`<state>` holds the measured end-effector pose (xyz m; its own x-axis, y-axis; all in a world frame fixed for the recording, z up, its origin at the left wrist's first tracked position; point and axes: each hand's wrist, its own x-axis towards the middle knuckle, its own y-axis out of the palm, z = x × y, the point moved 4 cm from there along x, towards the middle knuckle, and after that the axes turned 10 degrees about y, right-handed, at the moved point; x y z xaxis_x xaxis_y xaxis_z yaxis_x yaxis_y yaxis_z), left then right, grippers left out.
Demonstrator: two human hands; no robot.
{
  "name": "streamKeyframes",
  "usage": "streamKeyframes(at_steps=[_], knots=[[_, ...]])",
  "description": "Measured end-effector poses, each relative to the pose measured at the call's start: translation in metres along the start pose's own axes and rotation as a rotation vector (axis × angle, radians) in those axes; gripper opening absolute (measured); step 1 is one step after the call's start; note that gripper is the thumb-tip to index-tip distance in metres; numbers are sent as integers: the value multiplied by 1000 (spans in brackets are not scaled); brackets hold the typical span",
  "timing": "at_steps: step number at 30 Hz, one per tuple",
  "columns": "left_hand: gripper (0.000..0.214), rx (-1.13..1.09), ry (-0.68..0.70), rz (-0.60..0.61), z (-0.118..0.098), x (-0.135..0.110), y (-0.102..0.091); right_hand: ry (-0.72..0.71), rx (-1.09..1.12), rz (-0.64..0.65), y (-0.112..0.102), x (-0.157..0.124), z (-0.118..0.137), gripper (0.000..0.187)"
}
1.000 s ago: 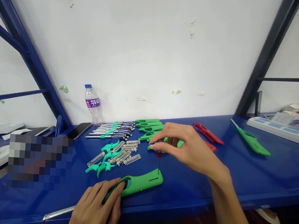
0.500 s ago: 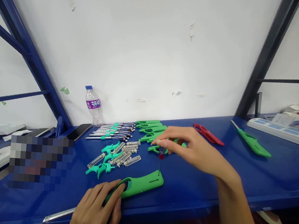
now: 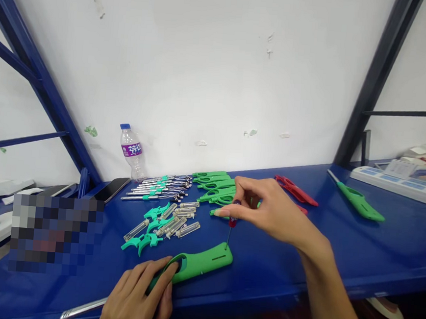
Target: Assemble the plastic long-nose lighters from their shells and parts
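L hand (image 3: 138,291), grip round lighter (image 3: 204,264); R hand (image 3: 268,209), grip on driver (image 3: 232,222), w/ tip (image 3: 227,245) at lighter's 2 o'clock end!

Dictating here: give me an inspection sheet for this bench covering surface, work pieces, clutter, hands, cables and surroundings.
Surface: blue table, glossy.
Work pieces: green lighter near the front edge; screwdriver, slightly tilted, tip at the lighter's right end; green casings, metal tubes, clear cartridges and teal triggers lie farther back.
Clutter: bottle standing by the wall; phone lying at back left.
Hands: left hand holds the green lighter; right hand pinches the screwdriver's handle.
Cables: thin wires at the metal tubes' ends; power strip at right, cord not made out.
Surroundings: white wall with peeled patches; a post at right.
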<state>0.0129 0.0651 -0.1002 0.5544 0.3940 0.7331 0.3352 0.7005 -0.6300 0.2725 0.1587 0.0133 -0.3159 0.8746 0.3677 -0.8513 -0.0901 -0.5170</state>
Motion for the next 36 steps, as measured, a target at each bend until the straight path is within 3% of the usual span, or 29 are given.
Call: streamKeyframes(at_steps=[3, 9, 17, 22, 28, 33, 36], knots=[[29, 5, 40, 11, 1, 0, 0, -11, -10, -21, -1, 0, 2, 47], [30, -5, -2, 11, 0, -2, 2, -105, -24, -1, -7, -1, 9, 11], [30, 17, 71, 39, 2, -3, 1, -91, 38, 140, -4, -8, 12, 25], [30, 21, 43, 31, 4, -2, 1, -112, 25, 106, -4, -6, 12, 21], [30, 2, 18, 14, 0, -2, 2, -105, -87, -59, -3, 2, 5, 17], [30, 0, 15, 19, 1, -2, 2, -34, -69, -24, 1, 0, 3, 35], [30, 12, 51, 22, 2, -1, 0, -16, -60, -3, 3, -1, 3, 28]])
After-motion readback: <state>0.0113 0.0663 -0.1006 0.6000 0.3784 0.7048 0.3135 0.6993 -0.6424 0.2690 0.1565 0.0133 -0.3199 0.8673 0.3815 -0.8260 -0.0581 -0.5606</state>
